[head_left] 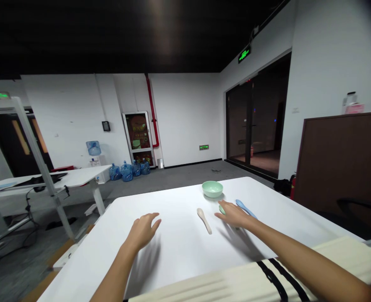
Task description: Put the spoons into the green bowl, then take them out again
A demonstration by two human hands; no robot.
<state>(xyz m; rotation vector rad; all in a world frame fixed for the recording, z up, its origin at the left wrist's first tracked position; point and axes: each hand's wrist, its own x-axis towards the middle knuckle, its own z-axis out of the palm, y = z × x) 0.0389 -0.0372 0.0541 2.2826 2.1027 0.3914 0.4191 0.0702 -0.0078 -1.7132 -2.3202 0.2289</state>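
Left hand: Our left hand (pixel 142 232) was open, palm down with the fingers spread, over the near-left part of the white table (pixel 173 268). It held nothing, and we could not tell whether it touched the top.

Right hand: Our right hand (pixel 232 214) lay palm down, fingers reaching forward, over a small green item (pixel 222 210), which it mostly hid. We could not tell whether it was holding that item.

Spoons: A cream spoon (pixel 204 220) lay on the table between our hands, just left of the right hand. A blue spoon (pixel 245 208) lay just beyond the right fingers, angled toward the table's right edge.

Bowl: A pale green bowl (pixel 212 189) stood upright near the far edge of the table, beyond the cream spoon and apart from it.

Near edge: A cream ribbed cushion (pixel 267 277) with black stripes ran along the table's near right corner.

Room: Beyond the far edge, we saw blue water jugs (pixel 126 172) on a grey carpet, a second white table (pixel 78 176) on the left, and a glass door (pixel 248 126) on the right, with a dark brown cabinet (pixel 339 167) beside it.
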